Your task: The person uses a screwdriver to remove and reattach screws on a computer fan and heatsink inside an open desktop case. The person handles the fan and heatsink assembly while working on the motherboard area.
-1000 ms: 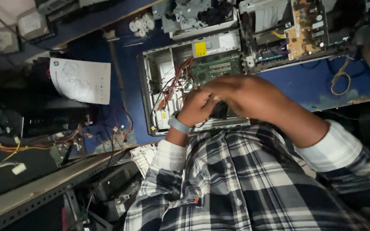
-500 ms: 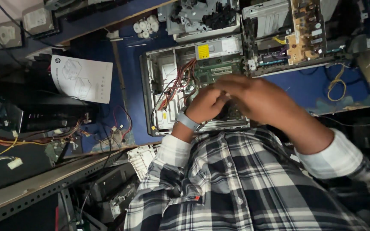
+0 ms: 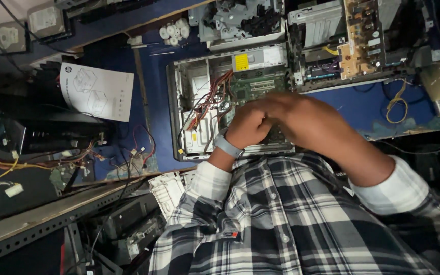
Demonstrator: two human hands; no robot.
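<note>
Computer case point(image 3: 189, 102), opened with its side panel off, lies flat on the blue worktop point(image 3: 362, 104) at the centre of the frame, and both hands meet over its lower right part. The left hand point(image 3: 248, 125), with a grey band at the wrist, is curled into a loose fist above the green mainboard point(image 3: 253, 86); the right hand point(image 3: 301, 114) lies across it, fingers bent down into the case. Whether either hand grips a part I cannot tell, since the fingers hide what is under them. By my judgement the step in hand is fine work on something seated near the board, and any next move calls for a careful pull or push clear of the bundle of red and orange wires point(image 3: 207, 99) just left of the hands. Above the case, at the top of the frame, sit 2 stripped printer chassis point(image 3: 342, 40). A printed sheet point(image 3: 95, 91) lies at upper left, a yellow cable loop point(image 3: 395, 102) at right. The room is dim and crowded.
</note>
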